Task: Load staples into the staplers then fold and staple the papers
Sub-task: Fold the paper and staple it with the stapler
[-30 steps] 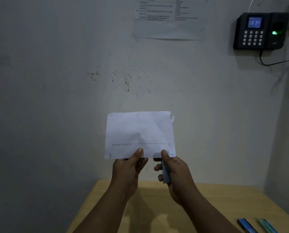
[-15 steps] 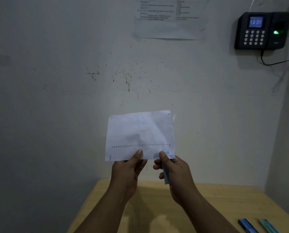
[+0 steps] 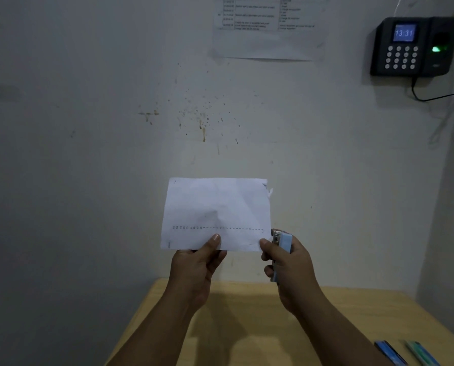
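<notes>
A folded white paper [image 3: 215, 212] with a row of small print near its lower edge is held up in front of the wall. My left hand [image 3: 196, 270] pinches its bottom edge, thumb on the front. My right hand [image 3: 290, 270] grips a small light-blue stapler [image 3: 282, 247], nose up, just off the paper's lower right corner. The stapler's metal mouth sits beside the paper's edge, apart from it.
A wooden table [image 3: 247, 326] lies below my arms. A blue stapler [image 3: 390, 352] and a green stapler [image 3: 422, 352] lie at its right front. On the wall hang a printed sheet [image 3: 268, 27] and a black keypad clock device [image 3: 410, 46] with a cable.
My right hand has slid right with the stapler, from under the paper's bottom edge to outside its lower right corner. The stapler's head now shows beside the paper. My left hand keeps its pinch.
</notes>
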